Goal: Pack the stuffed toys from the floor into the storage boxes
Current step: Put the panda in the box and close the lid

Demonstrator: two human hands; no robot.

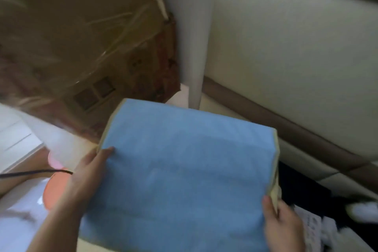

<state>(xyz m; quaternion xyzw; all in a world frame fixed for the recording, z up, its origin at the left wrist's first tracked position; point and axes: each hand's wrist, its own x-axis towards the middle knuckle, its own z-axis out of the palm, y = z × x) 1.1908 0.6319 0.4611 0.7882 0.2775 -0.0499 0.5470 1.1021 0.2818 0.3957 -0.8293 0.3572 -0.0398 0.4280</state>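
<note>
Blurry frame. Person holds a blue fabric box (184,170) with cream trim in both hands, close to the body, lid side up. Left hand (86,176) is at the box's left edge, thumb laid on the blue top, fingers hidden underneath; grip is closed on the box. Right hand (282,225) is at the box's near-right corner, thumb on the cream edge, fingers out of sight behind; that grip also holds the box.

Beyond the box: a white post (196,37), with a cream padded panel (286,47) to the box's right and a patterned rug (133,88) to its left. Left of the box, something orange (55,188) and a pale blurred shape; can't tell if these are toys. No clear stuffed toy in view. Dark items with something white just right of the box, unreadable.

Handling, my guess: box looks light, soft-walled, top slightly sagging, so likely to flex or fold if pinched at one corner. Best held at two opposite edges along the stiffer trim, as now. Fabric not slippery. Not fragile. Looks shut or flat, so packing appears not to have started for this box.
</note>
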